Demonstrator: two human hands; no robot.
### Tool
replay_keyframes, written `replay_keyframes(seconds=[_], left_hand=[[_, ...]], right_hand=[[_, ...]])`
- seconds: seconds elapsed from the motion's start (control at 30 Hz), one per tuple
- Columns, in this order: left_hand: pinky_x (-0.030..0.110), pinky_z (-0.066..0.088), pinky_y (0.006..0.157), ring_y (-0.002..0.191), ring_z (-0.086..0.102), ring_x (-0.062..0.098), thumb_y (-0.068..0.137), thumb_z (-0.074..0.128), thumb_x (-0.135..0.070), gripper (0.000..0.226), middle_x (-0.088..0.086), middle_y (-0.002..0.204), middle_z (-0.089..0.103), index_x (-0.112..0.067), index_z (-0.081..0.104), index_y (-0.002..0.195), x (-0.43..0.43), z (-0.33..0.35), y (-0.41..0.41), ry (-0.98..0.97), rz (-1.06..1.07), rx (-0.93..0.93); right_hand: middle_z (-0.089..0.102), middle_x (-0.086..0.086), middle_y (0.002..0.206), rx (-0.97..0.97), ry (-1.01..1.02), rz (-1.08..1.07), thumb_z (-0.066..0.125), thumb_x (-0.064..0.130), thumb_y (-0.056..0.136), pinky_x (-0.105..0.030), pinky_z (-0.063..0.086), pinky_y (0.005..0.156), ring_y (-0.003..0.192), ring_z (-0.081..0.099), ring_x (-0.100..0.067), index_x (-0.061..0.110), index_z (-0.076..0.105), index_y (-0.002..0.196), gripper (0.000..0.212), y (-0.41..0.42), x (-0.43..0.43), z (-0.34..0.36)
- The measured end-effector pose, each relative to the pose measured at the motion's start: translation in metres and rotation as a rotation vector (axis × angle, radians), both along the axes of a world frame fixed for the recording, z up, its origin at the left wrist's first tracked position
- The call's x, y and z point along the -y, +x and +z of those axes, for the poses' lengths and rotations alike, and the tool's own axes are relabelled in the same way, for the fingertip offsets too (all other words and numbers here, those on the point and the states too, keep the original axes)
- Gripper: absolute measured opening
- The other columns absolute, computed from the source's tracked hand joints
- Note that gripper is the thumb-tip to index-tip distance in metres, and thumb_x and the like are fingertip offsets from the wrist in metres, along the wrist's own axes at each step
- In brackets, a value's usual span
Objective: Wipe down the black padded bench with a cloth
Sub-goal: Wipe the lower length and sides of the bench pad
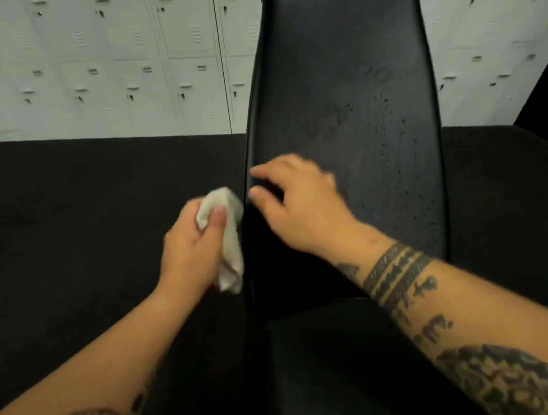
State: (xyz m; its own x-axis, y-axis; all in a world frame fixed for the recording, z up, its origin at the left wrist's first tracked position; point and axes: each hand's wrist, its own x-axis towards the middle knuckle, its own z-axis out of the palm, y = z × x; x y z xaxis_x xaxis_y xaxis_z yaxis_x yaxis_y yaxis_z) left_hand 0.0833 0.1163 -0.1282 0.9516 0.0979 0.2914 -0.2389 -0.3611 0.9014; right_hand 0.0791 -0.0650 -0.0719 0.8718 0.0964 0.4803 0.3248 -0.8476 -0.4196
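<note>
The left hand clenches its fingers round the cloth just off the bench edge, the right hand seemingly slack and empty over the bench; a hurried pass could smear its droplets.

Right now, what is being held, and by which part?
The left hand grips the white cloth by its bunched upper end; the right hand holds nothing.
</note>
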Motion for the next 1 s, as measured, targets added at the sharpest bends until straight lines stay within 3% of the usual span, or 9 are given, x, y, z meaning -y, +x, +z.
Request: replay_keyframes(seconds=[0.07, 0.13, 0.23, 0.33, 0.4, 0.47, 0.6, 0.77, 1.0], left_hand=[[0.037, 0.055, 0.095, 0.106, 0.069, 0.017, 0.108, 0.038, -0.045, 0.037, 0.006, 0.113, 0.072, -0.023, 0.065, 0.116, 0.032, 0.033, 0.002, -0.45, -0.293, -0.169], [0.037, 0.052, 0.101, 0.12, 0.066, 0.023, 0.105, 0.017, -0.06, 0.07, 0.015, 0.125, 0.07, -0.014, 0.066, 0.125, 0.049, 0.049, 0.003, -0.728, -0.543, -0.305], [0.04, 0.047, 0.095, 0.113, 0.063, 0.022, 0.102, 0.003, -0.063, 0.084, 0.01, 0.117, 0.073, -0.016, 0.07, 0.116, 0.039, 0.047, 0.02, -0.527, -0.461, -0.26], [0.038, 0.042, 0.085, 0.112, 0.056, 0.017, 0.107, 0.03, -0.053, 0.047, -0.007, 0.115, 0.069, -0.032, 0.071, 0.107, 0.012, 0.029, 0.044, -0.283, -0.128, -0.242], [0.037, 0.048, 0.089, 0.121, 0.055, 0.018, 0.104, 0.047, -0.046, 0.024, -0.01, 0.126, 0.064, -0.038, 0.065, 0.117, 0.006, 0.013, 0.056, -0.17, -0.132, -0.325], [0.043, 0.048, 0.098, 0.126, 0.055, 0.021, 0.102, 0.052, -0.047, 0.033, -0.008, 0.136, 0.06, -0.039, 0.059, 0.133, 0.012, 0.001, 0.063, -0.182, -0.24, -0.442], [0.057, 0.047, 0.103, 0.123, 0.059, 0.03, 0.096, 0.055, -0.054, 0.041, -0.005, 0.138, 0.06, -0.051, 0.054, 0.137, 0.024, -0.011, 0.064, -0.365, -0.337, -0.567], [0.051, 0.049, 0.102, 0.119, 0.062, 0.023, 0.104, 0.05, -0.043, 0.042, -0.007, 0.135, 0.06, -0.048, 0.044, 0.145, 0.036, -0.021, 0.061, -0.457, -0.344, -0.538], [0.056, 0.051, 0.101, 0.12, 0.062, 0.031, 0.103, 0.055, -0.035, 0.025, 0.003, 0.138, 0.061, -0.047, 0.056, 0.125, 0.029, -0.019, 0.065, -0.509, -0.36, -0.581]], right_hand=[[0.042, 0.001, 0.146, -0.212, 0.302, 0.187, 0.058, 0.048, 0.094, -0.033, 0.034, 0.114, 0.133, 0.042, -0.015, 0.027, 0.042, 0.149, 0.061, -0.011, -0.019, -0.003], [0.044, -0.001, 0.141, -0.189, 0.485, 0.143, 0.065, 0.039, 0.093, -0.021, 0.034, 0.11, 0.126, 0.046, -0.01, 0.024, 0.044, 0.148, 0.06, -0.011, -0.019, 0.001], [0.06, 0.002, 0.113, -0.036, 0.344, 0.019, 0.07, 0.037, 0.086, -0.032, 0.05, 0.096, 0.104, 0.06, -0.012, 0.033, 0.065, 0.123, 0.037, -0.002, 0.011, 0.014], [0.056, 0.005, 0.104, -0.142, -0.078, 0.021, 0.068, 0.042, 0.084, -0.031, 0.05, 0.087, 0.099, 0.06, -0.019, 0.04, 0.068, 0.117, 0.033, -0.009, 0.029, 0.016], [0.051, 0.001, 0.106, -0.156, -0.394, 0.077, 0.064, 0.042, 0.084, -0.034, 0.051, 0.079, 0.094, 0.06, -0.025, 0.041, 0.068, 0.115, 0.031, -0.02, 0.018, -0.001], [0.046, -0.001, 0.107, -0.128, -0.593, 0.138, 0.06, 0.042, 0.087, -0.034, 0.046, 0.066, 0.089, 0.059, -0.027, 0.037, 0.069, 0.11, 0.025, -0.028, 0.001, -0.027], [0.043, -0.001, 0.105, -0.157, -0.697, 0.215, 0.06, 0.039, 0.091, -0.032, 0.037, 0.061, 0.086, 0.056, -0.023, 0.025, 0.068, 0.107, 0.022, -0.027, -0.004, -0.055], [0.048, 0.003, 0.109, -0.21, -0.801, 0.345, 0.052, 0.045, 0.088, -0.031, 0.044, 0.065, 0.093, 0.058, -0.021, 0.039, 0.07, 0.108, 0.028, -0.023, 0.022, -0.044], [0.047, 0.002, 0.117, -0.155, -0.771, 0.355, 0.064, 0.042, 0.086, -0.035, 0.05, 0.073, 0.103, 0.053, -0.021, 0.036, 0.069, 0.113, 0.029, -0.018, -0.003, -0.052]])
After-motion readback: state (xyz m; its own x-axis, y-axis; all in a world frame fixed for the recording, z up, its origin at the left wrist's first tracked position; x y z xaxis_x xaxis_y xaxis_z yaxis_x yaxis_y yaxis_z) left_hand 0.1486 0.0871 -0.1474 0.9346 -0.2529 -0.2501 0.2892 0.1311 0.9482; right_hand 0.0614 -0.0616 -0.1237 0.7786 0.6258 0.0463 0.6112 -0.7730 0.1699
